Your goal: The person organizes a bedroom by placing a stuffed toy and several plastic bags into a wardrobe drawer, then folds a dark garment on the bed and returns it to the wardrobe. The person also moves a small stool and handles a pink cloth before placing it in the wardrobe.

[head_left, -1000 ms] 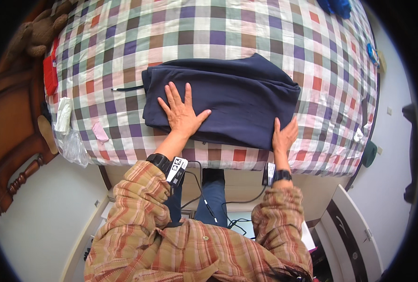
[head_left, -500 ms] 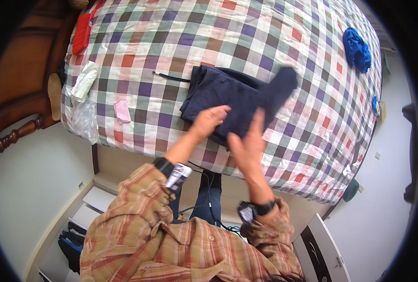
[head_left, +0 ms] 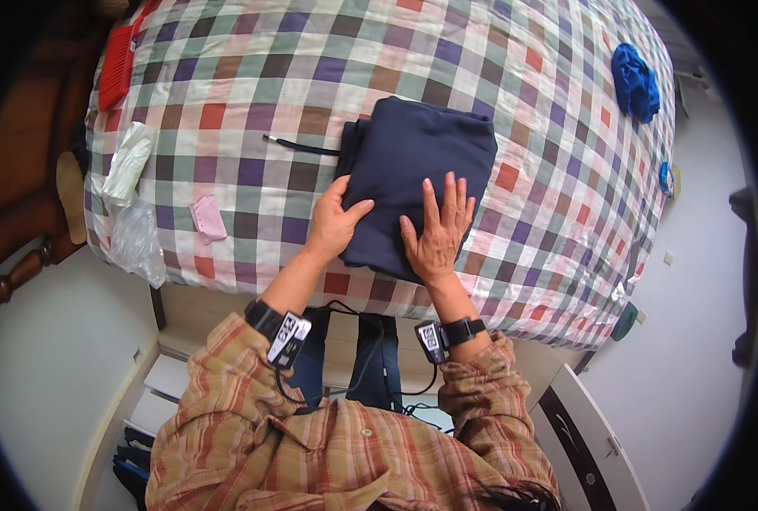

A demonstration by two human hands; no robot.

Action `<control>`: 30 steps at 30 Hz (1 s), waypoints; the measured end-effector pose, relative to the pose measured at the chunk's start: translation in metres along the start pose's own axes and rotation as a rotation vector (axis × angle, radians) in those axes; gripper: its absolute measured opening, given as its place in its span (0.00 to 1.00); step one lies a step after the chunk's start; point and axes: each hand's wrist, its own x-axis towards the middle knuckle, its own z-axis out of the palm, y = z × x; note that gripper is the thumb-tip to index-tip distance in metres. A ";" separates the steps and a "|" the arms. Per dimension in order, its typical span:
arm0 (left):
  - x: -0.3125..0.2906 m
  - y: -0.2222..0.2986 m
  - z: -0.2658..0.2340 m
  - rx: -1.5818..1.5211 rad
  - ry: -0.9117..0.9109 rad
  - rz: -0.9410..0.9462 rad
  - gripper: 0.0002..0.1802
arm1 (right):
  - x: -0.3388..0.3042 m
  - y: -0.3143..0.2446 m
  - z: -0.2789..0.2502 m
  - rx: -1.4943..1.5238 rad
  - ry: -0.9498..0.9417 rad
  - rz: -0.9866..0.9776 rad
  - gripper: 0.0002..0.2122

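Observation:
A navy garment [head_left: 417, 149], folded into a thick, roughly square bundle, lies on the checked bedspread [head_left: 251, 281] in front of me. Out of its left side runs a dark drawstring [head_left: 306, 147] with a pale tip. My left hand [head_left: 334, 223] grips the bundle's near left edge, thumb on top and fingers along the side, their tips partly hidden. Flat on the near right part of the cloth rests my right hand [head_left: 437, 234], fingers stretched out and a little apart, holding nothing.
Left on the bed are a red brush [head_left: 118, 68], a white packet [head_left: 130, 162], clear plastic [head_left: 138, 243] and a small pink cloth [head_left: 207, 219]. A crumpled blue cloth [head_left: 635, 83] lies far right. Black cables [head_left: 370, 358] hang before my legs.
The loose part that stuck out to the upper right now lies folded over the bundle. My right hand has flattened onto the cloth; my left hand has moved to its left edge.

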 end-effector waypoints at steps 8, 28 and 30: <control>0.017 -0.049 -0.020 0.886 0.410 0.011 0.25 | 0.012 0.013 0.071 -0.220 -0.276 0.130 0.38; 0.024 0.004 -0.052 -0.477 -0.271 -0.820 0.25 | -0.070 0.042 0.028 1.325 -0.084 1.103 0.28; 0.018 0.022 -0.055 -0.547 -0.309 -0.708 0.27 | -0.060 0.025 0.007 1.237 -0.118 1.082 0.28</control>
